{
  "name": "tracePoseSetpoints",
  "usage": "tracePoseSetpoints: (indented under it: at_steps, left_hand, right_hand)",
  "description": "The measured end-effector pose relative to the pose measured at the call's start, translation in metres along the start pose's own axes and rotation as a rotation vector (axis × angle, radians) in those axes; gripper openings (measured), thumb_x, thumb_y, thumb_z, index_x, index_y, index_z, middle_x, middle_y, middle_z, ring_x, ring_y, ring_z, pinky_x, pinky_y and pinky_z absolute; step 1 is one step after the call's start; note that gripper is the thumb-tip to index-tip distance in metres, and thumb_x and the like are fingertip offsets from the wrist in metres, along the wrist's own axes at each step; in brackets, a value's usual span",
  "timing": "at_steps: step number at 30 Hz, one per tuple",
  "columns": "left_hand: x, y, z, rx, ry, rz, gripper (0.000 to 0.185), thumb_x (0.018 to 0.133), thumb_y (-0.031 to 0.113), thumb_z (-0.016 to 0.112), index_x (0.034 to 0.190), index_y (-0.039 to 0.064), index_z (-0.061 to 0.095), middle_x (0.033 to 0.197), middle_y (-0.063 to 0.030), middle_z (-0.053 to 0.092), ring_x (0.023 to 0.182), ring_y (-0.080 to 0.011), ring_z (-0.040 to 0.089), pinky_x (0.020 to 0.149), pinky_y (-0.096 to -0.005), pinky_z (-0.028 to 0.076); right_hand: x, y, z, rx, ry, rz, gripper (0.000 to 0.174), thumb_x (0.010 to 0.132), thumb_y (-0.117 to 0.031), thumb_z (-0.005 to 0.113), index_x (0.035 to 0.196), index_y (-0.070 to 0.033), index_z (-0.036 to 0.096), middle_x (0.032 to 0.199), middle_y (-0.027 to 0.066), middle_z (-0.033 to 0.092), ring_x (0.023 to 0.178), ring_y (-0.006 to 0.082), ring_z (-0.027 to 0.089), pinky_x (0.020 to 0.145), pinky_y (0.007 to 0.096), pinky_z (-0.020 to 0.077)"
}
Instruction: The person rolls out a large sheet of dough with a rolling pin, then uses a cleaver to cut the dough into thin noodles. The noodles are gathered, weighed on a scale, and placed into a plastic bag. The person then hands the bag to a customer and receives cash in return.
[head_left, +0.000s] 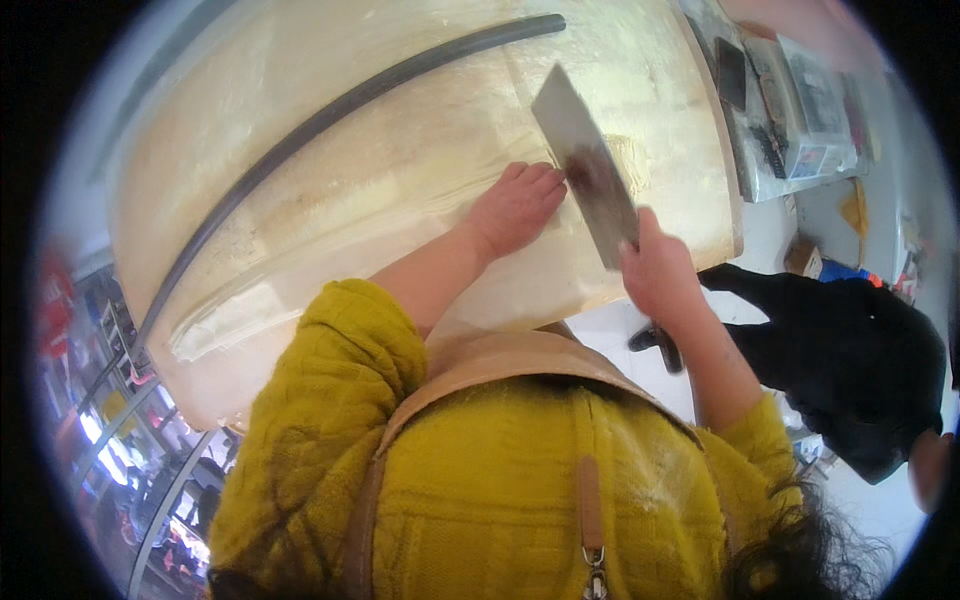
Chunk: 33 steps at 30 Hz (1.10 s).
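Note:
My right hand (660, 274) grips the handle of a large cleaver with a broad metal blade (589, 169). The blade slants up and left, just right of my left hand (521, 206). My left hand presses on a long, folded strip of pale dough (232, 319), its fingers curled near the blade. The strip runs from the lower left of a floury wooden board (420, 180) to my left fingers. Thin cut strands, like noodles (628, 161), lie just past the blade. Whether the edge touches the dough cannot be told.
A long dark rod (360, 90) lies across the board's far side, looking bent. At right, a side table holds a phone (731, 73) and a box (814, 112). A person in black (862, 360) is beyond the board's right edge. Metal rails (169, 499) stand lower left.

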<state>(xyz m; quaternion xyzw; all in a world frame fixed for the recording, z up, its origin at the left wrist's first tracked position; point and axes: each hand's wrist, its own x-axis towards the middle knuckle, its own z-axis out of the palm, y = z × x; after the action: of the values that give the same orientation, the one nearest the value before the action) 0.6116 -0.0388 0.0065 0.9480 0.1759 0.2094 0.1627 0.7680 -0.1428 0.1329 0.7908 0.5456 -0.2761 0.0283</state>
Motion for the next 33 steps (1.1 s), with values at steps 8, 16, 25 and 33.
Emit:
tracePoseSetpoints:
  at_steps: [8,16,25,33]
  left_hand:
    - [0.002,0.001,0.007,-0.265,-0.146,-0.14,0.017,0.079,0.012,0.049,0.084,0.001,0.061,0.087,-0.0186,0.06,0.087,-0.0353,0.057,0.076,-0.0444,0.045]
    - [-0.001,0.015,-0.008,-0.037,-0.089,-0.083,0.014,0.079,0.016,0.052,0.08,0.01,0.065,0.089,-0.0075,0.061,0.089,-0.0246,0.057,0.081,-0.0376,0.043]
    - [0.002,0.008,-0.006,-0.278,-0.025,-0.172,0.015,0.077,0.013,0.054,0.084,0.002,0.06,0.083,-0.0178,0.061,0.079,-0.0344,0.059,0.069,-0.0437,0.047]
    - [-0.017,-0.007,-0.008,-0.088,-0.163,-0.092,0.022,0.075,0.009,0.051,0.094,0.003,0.06,0.106,-0.0123,0.056,0.104,-0.0268,0.051,0.088,-0.0386,0.04]
  right_hand:
    - [0.033,-0.017,0.038,-0.089,-0.015,0.007,0.03,0.08,-0.008,0.048,0.109,-0.002,0.041,0.076,0.0267,0.061,0.074,0.0431,0.06,0.068,0.0511,0.0466]
    - [-0.008,0.006,0.02,-0.171,-0.116,0.053,0.054,0.084,-0.015,0.051,0.131,0.006,0.033,0.092,0.0292,0.061,0.085,0.0435,0.059,0.075,0.0487,0.0461]
    - [0.004,0.025,0.013,0.005,0.109,-0.137,0.044,0.084,-0.011,0.053,0.123,0.005,0.04,0.086,0.0268,0.061,0.078,0.0469,0.056,0.069,0.0512,0.0441]
    - [0.029,-0.037,0.051,-0.142,0.005,-0.003,0.035,0.078,-0.006,0.049,0.112,0.0,0.04,0.074,0.0253,0.061,0.073,0.0424,0.06,0.067,0.0494,0.047]
